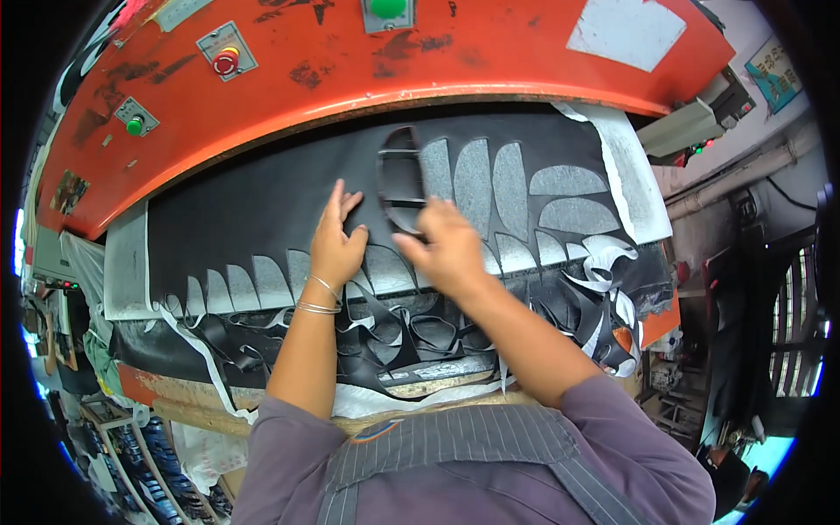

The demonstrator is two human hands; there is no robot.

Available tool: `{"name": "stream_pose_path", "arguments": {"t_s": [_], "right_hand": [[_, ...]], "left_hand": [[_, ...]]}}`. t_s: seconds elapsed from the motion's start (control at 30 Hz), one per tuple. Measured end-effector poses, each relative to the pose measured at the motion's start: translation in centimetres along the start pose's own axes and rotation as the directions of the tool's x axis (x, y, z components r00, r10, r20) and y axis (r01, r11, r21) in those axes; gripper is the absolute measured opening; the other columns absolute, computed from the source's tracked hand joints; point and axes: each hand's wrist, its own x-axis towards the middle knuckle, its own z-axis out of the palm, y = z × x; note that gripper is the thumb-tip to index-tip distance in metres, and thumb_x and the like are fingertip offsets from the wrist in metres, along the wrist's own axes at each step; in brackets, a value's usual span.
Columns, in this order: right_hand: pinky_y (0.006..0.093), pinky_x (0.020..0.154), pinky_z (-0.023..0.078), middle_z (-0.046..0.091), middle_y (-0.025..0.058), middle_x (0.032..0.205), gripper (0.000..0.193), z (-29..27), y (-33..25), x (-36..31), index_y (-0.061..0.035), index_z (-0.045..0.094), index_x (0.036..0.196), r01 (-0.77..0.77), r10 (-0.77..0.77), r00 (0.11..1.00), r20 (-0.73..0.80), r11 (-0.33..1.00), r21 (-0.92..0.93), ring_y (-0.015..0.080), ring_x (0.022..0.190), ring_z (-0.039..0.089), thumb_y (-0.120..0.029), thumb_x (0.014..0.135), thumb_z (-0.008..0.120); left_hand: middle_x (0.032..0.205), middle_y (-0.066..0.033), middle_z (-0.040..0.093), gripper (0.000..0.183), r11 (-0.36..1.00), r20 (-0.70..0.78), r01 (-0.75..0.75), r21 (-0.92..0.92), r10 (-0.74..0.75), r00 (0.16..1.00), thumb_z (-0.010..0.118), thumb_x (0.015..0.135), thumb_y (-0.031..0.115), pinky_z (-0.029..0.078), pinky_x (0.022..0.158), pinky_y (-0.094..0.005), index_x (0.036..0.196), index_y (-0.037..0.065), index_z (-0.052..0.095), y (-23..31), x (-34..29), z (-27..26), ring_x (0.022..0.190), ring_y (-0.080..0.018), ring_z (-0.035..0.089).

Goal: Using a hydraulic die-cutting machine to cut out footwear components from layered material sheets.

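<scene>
A dark half-moon cutting die with crossbars stands on the black sheet material. My right hand grips its lower right edge, slightly blurred. To its left, my left hand rests on the sheet with fingers stretched out, holding nothing. Right of the die, several half-moon holes show a grey surface below. Along the sheet's near edge runs a row of smaller curved cut-outs, partly hidden behind my forearms.
Tangled black and white offcut strips hang along the near edge. Beyond the sheet spans an orange machine beam with a red button and green buttons. A grey control arm juts in at the right.
</scene>
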Motion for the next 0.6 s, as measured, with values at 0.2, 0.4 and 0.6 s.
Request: {"name": "stream_pose_path", "arguments": {"t_s": [0.2, 0.4, 0.6], "right_hand": [[0.0499, 0.106, 0.035, 0.055, 0.0339, 0.120, 0.031, 4.0, -1.3, -1.4, 0.0002, 0.056, 0.092, 0.068, -0.058, 0.997, 0.054, 0.973, -0.219, 0.0448, 0.119, 0.050, -0.025, 0.079, 0.069], [0.0503, 0.107, 0.033, 0.054, 0.0356, 0.119, 0.028, 4.1, -0.5, -1.7, -0.0004, 0.053, 0.093, 0.116, -0.098, 0.991, 0.094, 0.972, -0.205, 0.0457, 0.122, 0.048, -0.021, 0.079, 0.066], [0.0510, 0.107, 0.033, 0.054, 0.0364, 0.118, 0.028, 4.0, -0.2, -1.6, 0.0004, 0.052, 0.092, 0.100, -0.086, 0.994, 0.074, 0.970, -0.223, 0.0468, 0.121, 0.048, -0.021, 0.079, 0.065]], "left_hand": [[0.137, -0.0110, 0.053, 0.079, 0.989, 0.157, -0.021, 0.149, -0.002, 0.988, 0.048, 0.078, 0.007, 0.022, 0.114, -0.0396, 0.149, 0.001, 0.012, -0.4, -0.4, -0.9, 0.132, -0.0282, 0.042], [0.143, -0.0079, 0.046, 0.082, 0.954, 0.301, -0.082, 0.289, -0.009, 0.953, 0.047, 0.078, 0.009, 0.009, 0.116, -0.0450, 0.150, 0.003, 0.009, 0.0, 0.3, -1.5, 0.137, -0.0255, 0.034], [0.147, -0.0087, 0.041, 0.082, 0.941, 0.357, -0.087, 0.327, -0.038, 0.933, 0.048, 0.077, 0.010, 0.006, 0.116, -0.0480, 0.150, 0.002, 0.010, 1.1, 1.0, -1.0, 0.142, -0.0251, 0.025]]}}
